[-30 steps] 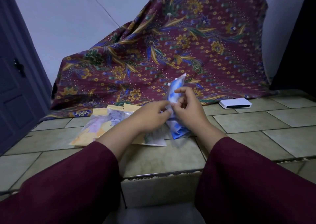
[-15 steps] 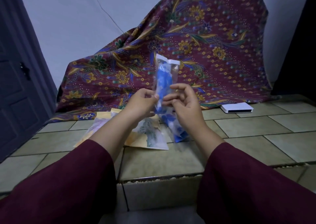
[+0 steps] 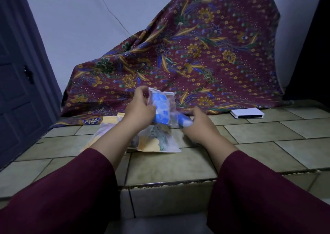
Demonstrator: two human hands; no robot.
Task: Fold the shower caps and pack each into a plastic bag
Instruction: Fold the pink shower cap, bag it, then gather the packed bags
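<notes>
My left hand grips a clear plastic bag with a folded blue-and-white shower cap inside, held just above the tiled floor. My right hand is down at the floor to the right of it, its thumb and fingers curled round a second blue-and-white shower cap; motion blur hides the exact hold. Under both hands lie packed bags: one with a grey-green and yellow cap, and a pale yellow one to the left.
A maroon batik cloth drapes over something against the wall behind the bags. A white flat box lies on the tiles at the right. A dark door stands at the left. The tiled step edge runs in front of me.
Both hands held the bagged blue cap up in front of me. Now the left hand alone holds it, lower, and the right hand has dropped to the blue cap on the floor.
</notes>
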